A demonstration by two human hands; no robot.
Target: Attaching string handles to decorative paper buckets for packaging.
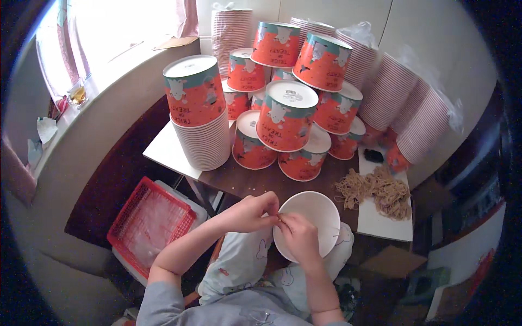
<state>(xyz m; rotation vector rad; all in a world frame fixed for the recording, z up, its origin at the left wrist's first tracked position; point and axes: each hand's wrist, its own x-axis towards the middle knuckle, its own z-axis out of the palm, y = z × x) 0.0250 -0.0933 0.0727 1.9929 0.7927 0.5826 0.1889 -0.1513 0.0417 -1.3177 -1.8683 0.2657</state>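
Note:
A white paper bucket (321, 209) rests on my lap, its open mouth facing me. Over its left rim my left hand (258, 209) and my right hand (300, 234) meet, both closed in a pinch. A tiny tan bit shows between the fingertips, too small to name. A thin strand pokes out at the bucket's right rim. To the right of the bucket, tan twine (389, 195) lies in loose tangled bundles. Beyond my hands, orange and green printed buckets (285, 122) stand upside down, piled on one another.
A tall nested stack of buckets (201, 138) stands at the table's left. More nested stacks (394, 89), partly in clear plastic, lean along the back wall. A red plastic basket (155, 220) sits low on the left. The brown table (239, 182) has small crumbs near its front edge.

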